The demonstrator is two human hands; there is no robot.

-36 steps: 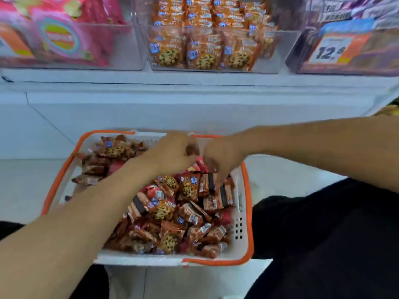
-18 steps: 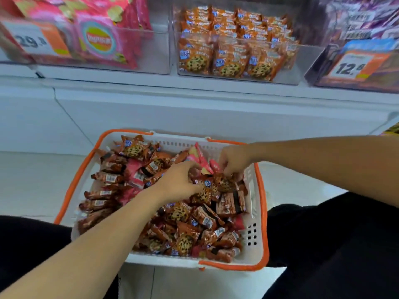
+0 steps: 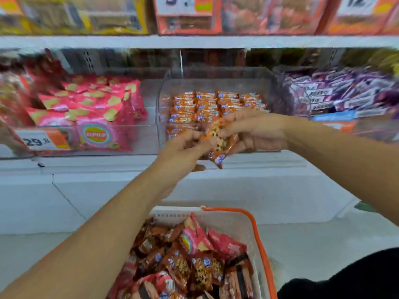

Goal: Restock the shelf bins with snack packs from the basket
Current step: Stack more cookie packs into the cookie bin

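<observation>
Both hands are raised in front of the clear middle shelf bin [image 3: 267,87], which holds rows of orange cookie packs [image 3: 216,104]. My left hand [image 3: 183,152] and my right hand [image 3: 254,132] together grip a small bunch of orange cookie packs [image 3: 222,145] between them, just in front of the bin's front wall. Below, the white basket [image 3: 241,221] with an orange handle holds several mixed snack packs [image 3: 194,262], orange cookie packs and red ones.
A bin of pink snack bags [image 3: 90,108] with a 29 price tag stands to the left. A bin of purple packs [image 3: 341,91] stands to the right. An upper shelf [image 3: 194,41] carries boxes. A dark trouser leg [image 3: 356,277] shows at lower right.
Both hands left the basket and rose to the middle bin, carrying cookie packs. The view tilted up, so the basket now sits at the bottom.
</observation>
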